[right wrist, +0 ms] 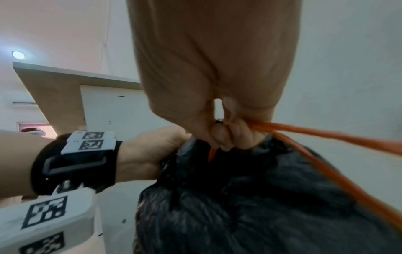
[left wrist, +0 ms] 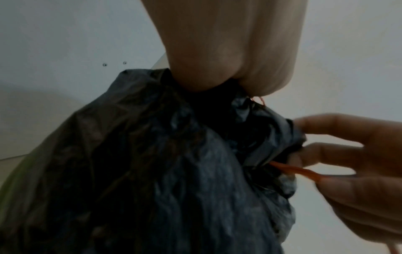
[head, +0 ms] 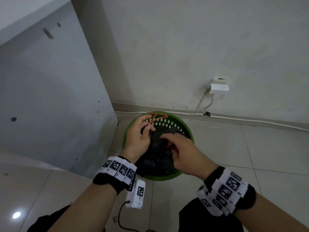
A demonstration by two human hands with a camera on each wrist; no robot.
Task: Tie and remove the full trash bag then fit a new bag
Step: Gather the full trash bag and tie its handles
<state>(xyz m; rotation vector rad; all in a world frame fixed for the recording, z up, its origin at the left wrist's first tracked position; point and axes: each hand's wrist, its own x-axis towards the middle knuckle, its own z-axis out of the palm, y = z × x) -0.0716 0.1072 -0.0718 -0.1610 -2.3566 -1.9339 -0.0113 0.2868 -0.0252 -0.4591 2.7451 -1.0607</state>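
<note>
Trash bag [head: 158,158], black, is sitting in a green bin [head: 132,126] — both hands are pinching its orange drawstring [right wrist: 326,135], left hand [head: 138,136] and right hand [head: 185,153] drawing the mouth closed for tying.

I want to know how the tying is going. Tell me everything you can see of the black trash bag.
The black trash bag is thin, crinkled, glossy plastic, bulging full, sitting inside the green perforated bin. Its mouth is gathered by an orange drawstring. The left hand grips the bunched neck with a drawstring loop above its fingers; the right hand pinches the drawstring. No finished knot is visible.
</note>
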